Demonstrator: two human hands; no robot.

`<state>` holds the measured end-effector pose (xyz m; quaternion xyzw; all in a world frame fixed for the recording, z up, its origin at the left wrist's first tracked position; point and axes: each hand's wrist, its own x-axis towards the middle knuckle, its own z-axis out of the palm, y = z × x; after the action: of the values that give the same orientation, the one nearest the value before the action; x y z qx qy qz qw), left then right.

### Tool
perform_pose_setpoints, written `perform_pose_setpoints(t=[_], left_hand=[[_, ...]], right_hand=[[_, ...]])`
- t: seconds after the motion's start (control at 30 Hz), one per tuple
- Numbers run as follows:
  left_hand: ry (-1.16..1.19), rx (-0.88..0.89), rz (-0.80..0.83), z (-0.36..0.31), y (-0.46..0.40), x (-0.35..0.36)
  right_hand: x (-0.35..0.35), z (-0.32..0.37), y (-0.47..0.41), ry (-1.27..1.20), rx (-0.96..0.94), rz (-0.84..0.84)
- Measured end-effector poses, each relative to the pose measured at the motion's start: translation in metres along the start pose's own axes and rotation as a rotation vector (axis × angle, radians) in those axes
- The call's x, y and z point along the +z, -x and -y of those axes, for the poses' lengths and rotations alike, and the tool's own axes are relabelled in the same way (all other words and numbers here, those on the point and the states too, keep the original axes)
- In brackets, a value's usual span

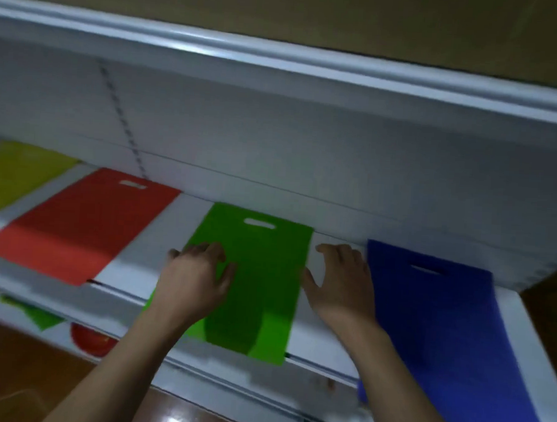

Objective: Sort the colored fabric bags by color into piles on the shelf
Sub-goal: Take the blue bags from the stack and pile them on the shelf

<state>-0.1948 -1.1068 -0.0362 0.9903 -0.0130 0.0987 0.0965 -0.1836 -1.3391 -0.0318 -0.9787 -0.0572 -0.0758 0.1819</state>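
I am flanking the flat green fabric bag [254, 274], its long axis running away from me: left hand [196, 280] resting spread on its left edge, right hand [341, 282] spread just beside its right edge.

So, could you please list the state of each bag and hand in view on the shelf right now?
yellow bag: flat on the shelf, far left, blurred.
red bag: flat, untouched.
green bag: flat, front edge overhanging the shelf.
blue bag: draped over the shelf's front edge.
left hand: fingers resting on the green bag.
right hand: open, beside the green bag's right edge.
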Motion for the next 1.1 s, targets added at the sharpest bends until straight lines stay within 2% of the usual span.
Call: perform_pose_setpoints(t=[0.07,0.2,0.37,0.5,0.83,1.1], left_hand=[[-0.015,-0.083,-0.031,0.045,0.012,-0.018],[-0.037,-0.250,-0.122,0.157,0.045,-0.056],[-0.050,-0.421,-0.210,0.278,0.091,-0.103],[-0.066,-0.555,-0.241,0.348,0.132,-0.135],[-0.017,-0.762,-0.266,0.442,0.182,-0.165],[-0.043,-0.880,-0.229,0.526,0.163,-0.172]], right_hand=[[0.013,0.050,-0.009,0.011,-0.059,0.021],[0.045,0.175,-0.021,-0.011,-0.247,-0.057],[0.081,0.315,-0.023,-0.085,-0.419,-0.039],[0.112,0.403,-0.013,-0.142,-0.503,0.026],[0.164,0.537,-0.005,-0.301,-0.620,0.173],[0.219,0.613,-0.042,-0.344,-0.617,0.260]])
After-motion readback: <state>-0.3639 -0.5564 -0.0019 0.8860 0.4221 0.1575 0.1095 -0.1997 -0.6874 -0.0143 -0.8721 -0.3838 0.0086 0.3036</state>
